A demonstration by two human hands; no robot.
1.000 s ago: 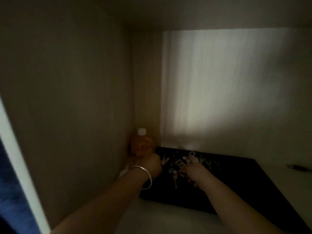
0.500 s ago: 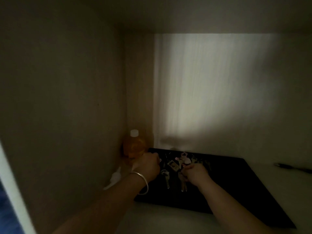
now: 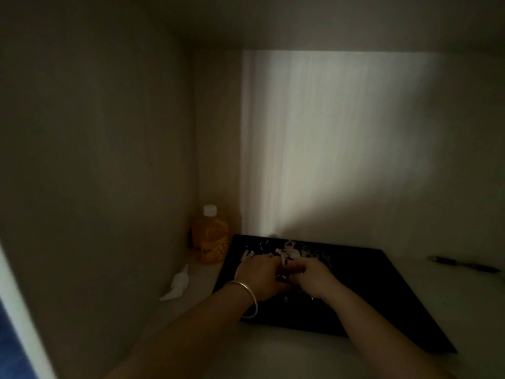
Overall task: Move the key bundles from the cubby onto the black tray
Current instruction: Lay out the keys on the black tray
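Observation:
The black tray (image 3: 382,296) lies on the floor of a dim cubby. Several key bundles (image 3: 291,248) with pale tags lie in a heap near the tray's far edge. My left hand (image 3: 259,276), a silver bangle on its wrist, and my right hand (image 3: 313,279) are pressed together over the tray just in front of that heap. Both have curled fingers, and bits of metal key glint between and under them. The hands hide most of what they grip.
An orange drink bottle (image 3: 210,239) with a white cap stands in the back left corner, beside the tray. A crumpled white tissue (image 3: 177,283) lies along the left wall. A dark pen (image 3: 464,265) rests on the cubby floor to the right of the tray.
My left hand has come away from the bottle and moved right onto the tray. Both hands have met there, and the keys that hung below them are now down on the tray.

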